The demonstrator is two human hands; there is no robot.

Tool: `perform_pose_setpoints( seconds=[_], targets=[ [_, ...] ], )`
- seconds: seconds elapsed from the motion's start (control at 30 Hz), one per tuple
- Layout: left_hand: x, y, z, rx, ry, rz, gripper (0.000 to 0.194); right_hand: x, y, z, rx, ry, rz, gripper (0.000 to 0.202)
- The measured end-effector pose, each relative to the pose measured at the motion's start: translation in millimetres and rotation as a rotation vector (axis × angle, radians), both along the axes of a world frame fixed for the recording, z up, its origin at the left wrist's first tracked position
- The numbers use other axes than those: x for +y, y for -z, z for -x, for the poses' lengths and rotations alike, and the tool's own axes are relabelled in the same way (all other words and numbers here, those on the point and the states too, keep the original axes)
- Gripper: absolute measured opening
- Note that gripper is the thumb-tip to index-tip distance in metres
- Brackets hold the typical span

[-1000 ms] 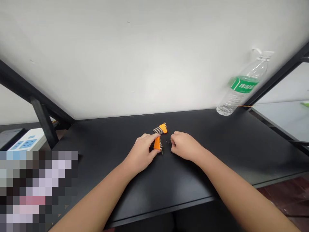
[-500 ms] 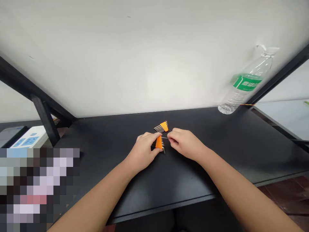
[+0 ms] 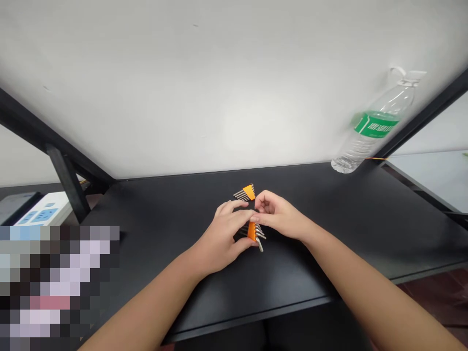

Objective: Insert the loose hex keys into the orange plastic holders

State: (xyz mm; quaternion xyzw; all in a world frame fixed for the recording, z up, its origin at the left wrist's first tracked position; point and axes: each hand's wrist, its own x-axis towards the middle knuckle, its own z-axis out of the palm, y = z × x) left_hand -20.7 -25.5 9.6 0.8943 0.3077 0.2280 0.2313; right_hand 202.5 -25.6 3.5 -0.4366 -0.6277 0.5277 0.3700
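My left hand [image 3: 226, 234] is closed around an orange hex key holder [image 3: 252, 230], with its thumb at the near end and fingers at the far end. Several metal hex keys [image 3: 260, 234] sit in that holder, their bent ends sticking out to the right. My right hand [image 3: 276, 212] has curled fingers, and its thumb tip presses at the far end of the holder beside the left fingertips. Whatever lies between the right thumb and fingers is hidden. Just beyond both hands, a second orange holder [image 3: 249, 191] full of hex keys lies on the black table [image 3: 175, 204].
A clear plastic bottle [image 3: 376, 124] with a green label stands at the back right by the white wall [image 3: 219, 87]. Black frame bars [image 3: 69, 183] rise at both sides. At the left is a white box [image 3: 46, 207] with blue markings, next to a blurred-out patch.
The held holder has shifted right and toward me, turning so its bent key ends show more. My right hand has closed in on it; the thin key it pinched is now out of sight.
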Motion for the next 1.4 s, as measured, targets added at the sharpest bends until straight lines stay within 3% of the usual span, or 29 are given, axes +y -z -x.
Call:
perform_pose_setpoints(
  seconds=[0.1,0.2,0.3,0.5,0.57,0.7,0.9,1.0,1.07,1.13,1.23,1.4],
  targets=[
    [1.6,-0.2,0.6,-0.027,-0.022,0.006,0.043,4.8,4.5,1.4,-0.089,0.011,-0.04,0.035],
    [4.8,2.4,1.0,-0.024,-0.078,-0.001,0.048,10.3,7.7,-0.9,-0.287,0.15,-0.272,0.018],
    [8.7,6.9,1.9,0.023,-0.155,-0.026,0.049,18.2,14.3,-4.9,-0.433,0.214,-0.394,0.034],
    [17.9,10.5,6.6,0.132,-0.239,-0.007,0.043,44.4,24.7,-5.1,-0.611,0.097,-0.389,0.063],
    [21.5,10.6,9.1,0.163,-0.25,-0.009,0.043,53.1,25.9,-2.2,-0.688,0.077,-0.436,0.06],
    [33.1,14.9,16.7,0.213,-0.305,-0.026,0.049,58.4,25.9,-0.9,-0.783,0.062,-0.47,0.033],
    [51.2,25.2,29.2,0.238,-0.489,-0.033,0.065,41.0,14.3,-10.3,-0.773,0.009,-0.358,0.039],
    [45.3,18.1,29.8,0.187,-0.4,-0.141,0.068,33.5,9.5,-6.9,-0.707,-0.072,-0.377,0.041],
    [35.5,9.5,26.1,0.128,-0.213,-0.175,0.063,30.3,8.6,-1.3,-0.651,-0.099,-0.398,0.044],
    [25.6,2.1,20.2,0.127,-0.109,-0.162,0.055,27.9,8.8,4.4,-0.582,-0.11,-0.363,0.045],
    [18.1,-0.9,12.2,0.188,-0.113,-0.115,0.048,25.2,9.2,9.7,-0.489,-0.118,-0.237,0.042],
    [22.8,7.8,9.3,0.227,-0.161,-0.089,0.034,24.1,9.7,9.0,-0.369,-0.112,-0.061,0.032]
  ],
)
